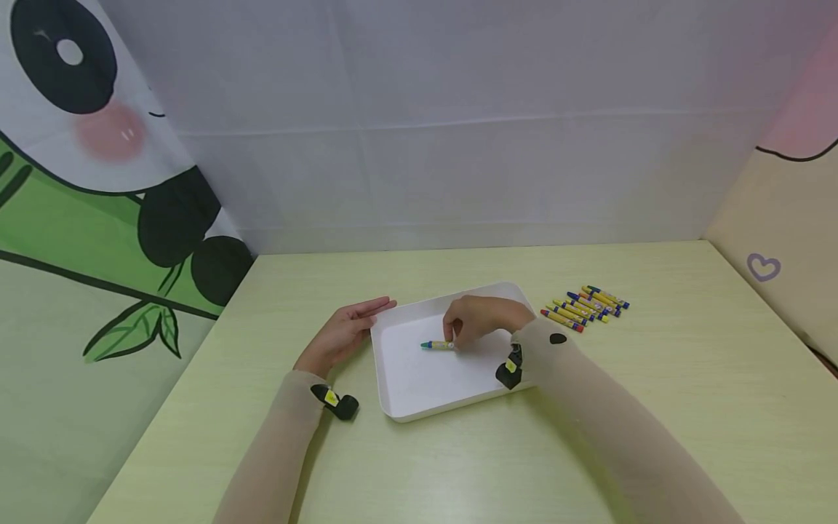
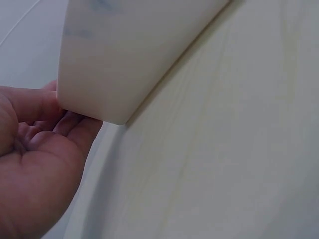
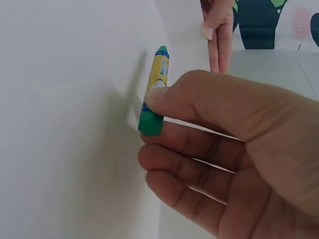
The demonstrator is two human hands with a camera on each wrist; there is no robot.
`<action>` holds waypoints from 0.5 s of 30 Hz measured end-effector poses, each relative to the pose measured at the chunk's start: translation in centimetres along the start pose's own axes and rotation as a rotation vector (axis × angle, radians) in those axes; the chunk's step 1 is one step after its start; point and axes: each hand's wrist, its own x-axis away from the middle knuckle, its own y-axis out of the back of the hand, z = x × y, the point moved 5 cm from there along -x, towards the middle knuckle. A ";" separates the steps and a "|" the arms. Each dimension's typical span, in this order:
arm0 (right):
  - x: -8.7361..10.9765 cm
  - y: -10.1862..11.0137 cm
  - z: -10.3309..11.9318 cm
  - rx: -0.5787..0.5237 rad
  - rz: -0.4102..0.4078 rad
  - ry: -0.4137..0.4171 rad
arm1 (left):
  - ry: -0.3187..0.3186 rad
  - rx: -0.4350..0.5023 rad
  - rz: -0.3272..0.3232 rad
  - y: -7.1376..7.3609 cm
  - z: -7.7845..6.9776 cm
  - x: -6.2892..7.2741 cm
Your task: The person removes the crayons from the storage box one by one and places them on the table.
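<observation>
In the head view a white tray lies on the table. My left hand holds its far left corner, the thumb at the rim and the other fingers along the outside. Up close in the left wrist view, the left hand meets the tray wall at that corner. Over the tray, my right hand pinches a green crayon between thumb and index finger. A yellow wrapper covers the crayon, whose green tip points away from the right hand, toward the tray's left side.
Several crayons with yellow wrappers lie side by side on the table, right of the tray. A pale cloth wall stands behind the table, with printed panels to the left and right.
</observation>
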 end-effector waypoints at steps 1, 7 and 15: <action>0.1 0.1 0.0 -0.002 -0.001 0.013 | 0.001 0.004 -0.001 0.0 0.0 0.0; 1.1 0.8 0.0 -0.040 -0.010 0.043 | 0.003 -0.016 -0.017 0.1 0.1 0.0; 2.6 2.0 -0.6 -0.044 -0.050 0.030 | 0.000 -0.016 -0.009 0.0 0.1 -0.1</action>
